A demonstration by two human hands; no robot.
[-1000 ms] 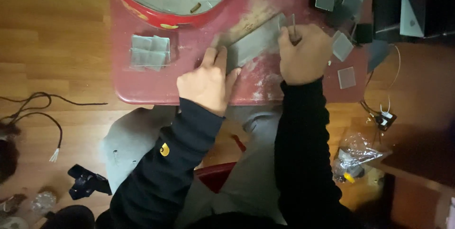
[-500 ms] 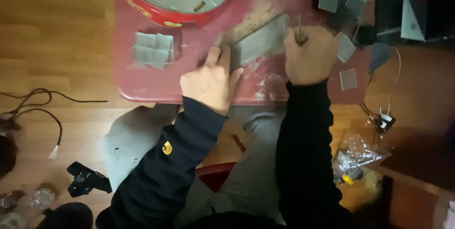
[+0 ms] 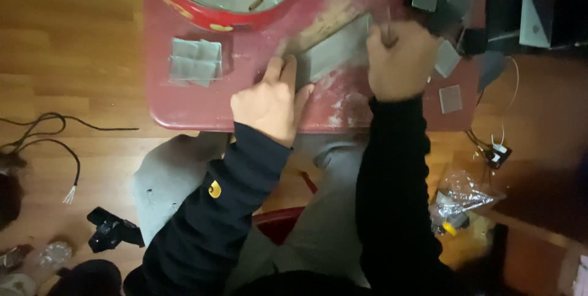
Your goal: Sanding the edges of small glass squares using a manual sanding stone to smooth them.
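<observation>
- Left hand point(image 3: 269, 103) lies palm down, fingers stretched flat and together, pressing on the near end of a long grey rectangular strip point(image 3: 334, 57) of sheet material; it grips nothing, only pins the strip down.
- Grey strip lies flat and slanted on the low red table point(image 3: 184, 109), running from the left hand up towards the right hand.
- Right hand point(image 3: 398, 60) is curled into a closed fist around a thin upright metal tool point(image 3: 388, 21); its tip meets the strip's far end, exact contact too blurred to tell.
- Pale dust is smeared over the table around the strip.
- Small stack of grey square tiles point(image 3: 196, 61) sits on the table, left of the left hand, apart from it.
- More loose grey squares point(image 3: 451, 98) lie right of the right hand and at the table's far right corner.
- Large round red-rimmed tray point(image 3: 202, 11) sits at the table's far edge, holding pale pieces.
- Black cable point(image 3: 55, 143) lies on the wooden floor to the left; crumpled clear plastic bag point(image 3: 462, 198) to the right.
</observation>
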